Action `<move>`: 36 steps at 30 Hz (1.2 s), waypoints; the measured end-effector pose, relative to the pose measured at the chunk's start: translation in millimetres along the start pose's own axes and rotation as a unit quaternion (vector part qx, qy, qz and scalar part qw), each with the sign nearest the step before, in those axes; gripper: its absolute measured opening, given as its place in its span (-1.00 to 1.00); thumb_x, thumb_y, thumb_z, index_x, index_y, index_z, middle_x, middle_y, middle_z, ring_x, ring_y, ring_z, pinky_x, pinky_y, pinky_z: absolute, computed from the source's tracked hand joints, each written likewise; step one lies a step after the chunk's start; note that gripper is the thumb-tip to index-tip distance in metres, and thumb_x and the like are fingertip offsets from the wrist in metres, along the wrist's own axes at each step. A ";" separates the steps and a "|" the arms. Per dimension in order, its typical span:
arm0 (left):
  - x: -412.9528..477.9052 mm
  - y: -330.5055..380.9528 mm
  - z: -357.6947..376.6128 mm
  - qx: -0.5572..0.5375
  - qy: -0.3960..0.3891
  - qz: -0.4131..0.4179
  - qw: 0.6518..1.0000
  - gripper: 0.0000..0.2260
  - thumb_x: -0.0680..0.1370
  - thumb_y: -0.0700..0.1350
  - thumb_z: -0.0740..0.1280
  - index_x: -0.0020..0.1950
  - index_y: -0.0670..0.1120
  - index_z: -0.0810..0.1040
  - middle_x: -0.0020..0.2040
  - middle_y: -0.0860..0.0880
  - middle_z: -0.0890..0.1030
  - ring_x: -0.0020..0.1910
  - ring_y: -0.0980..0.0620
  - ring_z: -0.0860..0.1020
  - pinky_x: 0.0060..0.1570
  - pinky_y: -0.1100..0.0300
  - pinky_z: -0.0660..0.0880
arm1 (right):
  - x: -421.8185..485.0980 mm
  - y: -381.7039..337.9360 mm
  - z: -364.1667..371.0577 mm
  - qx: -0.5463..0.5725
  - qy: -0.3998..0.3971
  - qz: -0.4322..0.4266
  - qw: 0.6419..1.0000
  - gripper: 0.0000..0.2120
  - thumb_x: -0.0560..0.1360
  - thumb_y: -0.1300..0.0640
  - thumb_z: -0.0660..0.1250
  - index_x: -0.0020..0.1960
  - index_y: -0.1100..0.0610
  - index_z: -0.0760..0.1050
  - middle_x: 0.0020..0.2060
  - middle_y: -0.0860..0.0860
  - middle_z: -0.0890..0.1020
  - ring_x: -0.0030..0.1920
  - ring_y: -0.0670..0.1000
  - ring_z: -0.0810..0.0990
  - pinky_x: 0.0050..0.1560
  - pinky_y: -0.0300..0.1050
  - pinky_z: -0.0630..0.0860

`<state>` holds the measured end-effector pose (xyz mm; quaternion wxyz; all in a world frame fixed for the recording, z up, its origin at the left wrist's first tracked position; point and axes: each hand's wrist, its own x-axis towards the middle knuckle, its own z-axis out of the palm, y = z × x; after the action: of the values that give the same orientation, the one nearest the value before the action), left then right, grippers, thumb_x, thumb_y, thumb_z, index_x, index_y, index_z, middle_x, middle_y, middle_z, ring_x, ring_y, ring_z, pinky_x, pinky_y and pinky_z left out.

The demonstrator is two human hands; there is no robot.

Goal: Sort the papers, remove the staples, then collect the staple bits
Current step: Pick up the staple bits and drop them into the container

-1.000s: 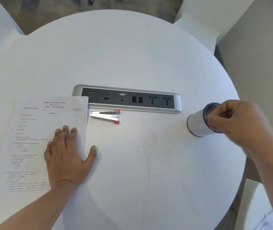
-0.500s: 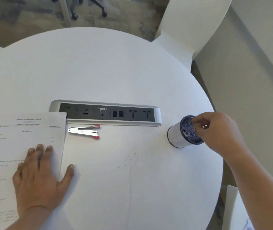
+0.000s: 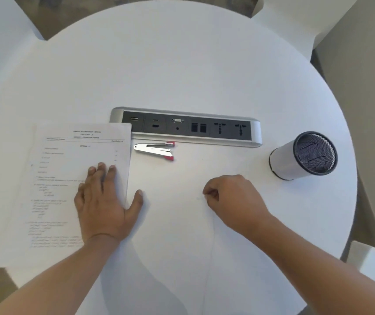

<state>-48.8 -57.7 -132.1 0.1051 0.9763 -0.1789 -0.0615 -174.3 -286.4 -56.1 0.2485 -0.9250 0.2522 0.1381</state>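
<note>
A round white table (image 3: 182,64) carries a printed paper (image 3: 68,169) at the left, its far right corner overlapping the end of a silver socket strip (image 3: 253,133) set into the tabletop. The left hand (image 3: 104,201) lies flat on the paper's right edge, fingers spread and thumb out on the bare table. Just right of the paper's far corner, near the strip, lies a staple remover (image 3: 154,150) with red tips. The right hand (image 3: 229,198) rests at mid-table with fingertips drawn together in a pinch at the surface; a faint speck lies just left of them, too small to tell whether it is a staple bit or whether anything is gripped. At the far right stands a cup (image 3: 284,162), tilted in view, with a dark mesh inside; a few thin dark slivers show within.
</note>
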 end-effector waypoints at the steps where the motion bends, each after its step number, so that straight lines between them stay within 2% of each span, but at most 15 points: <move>1: 0.1 -0.5 0.2 -0.002 -0.001 -0.001 1.000 -0.25 0.45 0.33 0.09 0.51 -0.11 0.30 0.57 -0.16 0.28 0.58 -0.15 0.16 0.48 -0.17 0.13 | 2.2 -2.2 5.4 -0.020 -0.014 0.000 1.000 -0.81 0.48 0.16 0.25 -0.08 0.02 0.64 -0.20 -0.06 0.68 -0.23 0.04 0.61 -0.21 -0.05 0.60; 7: -0.9 -1.0 0.1 -0.016 -0.001 -0.004 1.000 -0.25 0.45 0.33 0.09 0.51 -0.10 0.31 0.57 -0.14 0.27 0.59 -0.13 0.15 0.50 -0.14 0.09 | 9.2 -12.3 20.5 -0.119 -0.042 -0.016 0.992 -0.84 0.46 0.23 0.21 -0.15 0.09 0.57 -0.28 0.02 0.62 -0.33 0.09 0.56 -0.35 -0.09 0.51; 11: -0.6 -1.3 0.1 -0.015 -0.002 -0.006 1.000 -0.26 0.45 0.33 0.09 0.51 -0.09 0.30 0.57 -0.13 0.27 0.59 -0.12 0.14 0.50 -0.13 0.08 | 8.7 -21.7 20.5 -0.190 -0.051 -0.038 0.980 -0.82 0.42 0.32 0.24 -0.31 0.11 0.40 -0.45 -0.02 0.38 -0.50 -0.01 0.30 -0.53 -0.16 0.14; 13: -0.6 -1.4 0.2 -0.016 -0.002 -0.006 1.000 -0.26 0.45 0.33 0.10 0.51 -0.09 0.31 0.57 -0.13 0.27 0.59 -0.12 0.15 0.50 -0.13 0.08 | 10.8 -24.1 19.7 -0.202 -0.050 -0.043 0.977 -0.75 0.41 0.33 0.25 -0.36 0.10 0.29 -0.47 -0.02 0.33 -0.51 -0.02 0.26 -0.53 -0.16 0.08; 18: -1.6 -2.7 0.0 -0.017 -0.005 -0.007 1.000 -0.25 0.45 0.33 0.10 0.51 -0.09 0.30 0.58 -0.13 0.26 0.60 -0.12 0.14 0.51 -0.14 0.08 | 12.4 -26.3 23.8 -0.196 -0.050 -0.044 0.978 -0.69 0.42 0.26 0.23 -0.38 0.10 0.15 -0.44 -0.03 0.29 -0.48 -0.05 0.22 -0.50 -0.16 0.08; 20: -0.8 -2.3 -0.1 -0.017 -0.005 -0.007 1.000 -0.25 0.45 0.33 0.10 0.51 -0.09 0.30 0.58 -0.13 0.26 0.60 -0.12 0.14 0.51 -0.14 0.08 | 14.8 -23.2 23.4 -0.138 -0.057 -0.007 0.989 -0.79 0.39 0.19 0.23 -0.36 0.14 0.24 -0.44 0.01 0.39 -0.47 0.00 0.31 -0.51 -0.13 0.19; 21: -0.6 -2.0 -0.3 -0.017 -0.005 -0.007 1.000 -0.25 0.45 0.34 0.09 0.51 -0.09 0.30 0.58 -0.13 0.26 0.60 -0.12 0.14 0.50 -0.14 0.08 | 16.6 -21.1 19.7 -0.076 -0.054 0.026 0.995 -0.83 0.36 0.16 0.25 -0.35 0.19 0.33 -0.43 0.05 0.49 -0.45 0.05 0.41 -0.49 -0.08 0.31; 23: -0.2 -1.9 -0.1 -0.018 -0.005 -0.007 1.000 -0.25 0.45 0.34 0.09 0.51 -0.10 0.31 0.58 -0.13 0.26 0.60 -0.12 0.14 0.50 -0.14 0.09 | 18.9 -15.7 4.6 0.085 -0.027 0.110 0.990 -0.83 0.32 0.12 0.32 -0.31 0.24 0.49 -0.39 0.09 0.64 -0.34 0.13 0.60 -0.38 -0.06 0.53; 24: -0.3 -2.1 0.0 -0.017 -0.006 -0.007 1.000 -0.25 0.45 0.34 0.09 0.51 -0.10 0.30 0.58 -0.13 0.26 0.60 -0.12 0.14 0.50 -0.14 0.09 | 18.6 -12.3 -4.7 0.161 -0.010 0.143 0.976 -0.85 0.32 0.14 0.36 -0.33 0.24 0.52 -0.40 0.10 0.67 -0.33 0.12 0.64 -0.37 -0.08 0.56; 26: -1.0 -2.9 0.5 -0.013 -0.009 -0.006 1.000 -0.24 0.45 0.34 0.09 0.52 -0.09 0.30 0.58 -0.13 0.26 0.60 -0.12 0.14 0.51 -0.14 0.08 | 14.7 -5.4 -24.8 0.272 0.022 0.176 0.946 -0.88 0.32 0.23 0.40 -0.37 0.22 0.51 -0.44 0.10 0.68 -0.39 0.08 0.66 -0.38 -0.09 0.54; 28: -1.2 -3.7 0.8 -0.011 -0.010 -0.005 1.000 -0.24 0.45 0.34 0.09 0.51 -0.09 0.30 0.58 -0.13 0.26 0.60 -0.12 0.14 0.51 -0.15 0.09 | 9.2 3.4 -46.1 0.321 0.057 0.182 0.928 -0.87 0.32 0.31 0.41 -0.36 0.21 0.50 -0.48 0.11 0.65 -0.46 0.00 0.62 -0.28 0.07 0.61; 30: -1.3 -5.2 1.0 -0.006 -0.011 -0.004 1.000 -0.24 0.45 0.34 0.09 0.51 -0.10 0.30 0.57 -0.14 0.27 0.59 -0.13 0.15 0.50 -0.16 0.11 | 1.8 13.2 -69.7 0.326 0.106 0.184 0.921 -0.87 0.31 0.34 0.40 -0.36 0.21 0.50 -0.50 0.10 0.63 -0.47 -0.02 0.59 -0.20 0.12 0.63; 32: -1.8 -7.7 1.0 -0.001 -0.011 -0.002 1.000 -0.24 0.44 0.34 0.09 0.50 -0.11 0.30 0.57 -0.17 0.28 0.59 -0.16 0.17 0.48 -0.18 0.13 | -7.4 26.0 -94.7 0.293 0.179 0.181 0.922 -0.91 0.31 0.32 0.37 -0.35 0.20 0.51 -0.51 0.07 0.61 -0.47 0.00 0.55 -0.34 -0.05 0.55; 34: -2.1 -8.1 1.3 -0.001 -0.009 0.001 1.000 -0.23 0.44 0.34 0.09 0.50 -0.13 0.31 0.56 -0.19 0.29 0.58 -0.18 0.18 0.48 -0.20 0.14 | -17.1 40.8 -119.6 0.211 0.259 0.180 0.925 -0.93 0.32 0.27 0.33 -0.32 0.16 0.52 -0.50 0.02 0.57 -0.51 -0.02 0.48 -0.45 -0.25 0.41; 36: -2.2 -7.2 1.5 -0.004 -0.011 0.002 1.000 -0.22 0.43 0.35 0.09 0.50 -0.13 0.31 0.56 -0.20 0.29 0.58 -0.19 0.18 0.47 -0.22 0.14 | -23.2 59.9 -137.1 0.130 0.298 0.193 0.926 -0.91 0.35 0.23 0.32 -0.32 0.11 0.52 -0.46 0.01 0.58 -0.47 -0.01 0.47 -0.42 -0.26 0.35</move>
<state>-48.7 -50.6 -135.0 0.1072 0.9747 -0.1821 -0.0727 -207.9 -394.6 44.2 0.2491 -0.8165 0.5038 -0.1325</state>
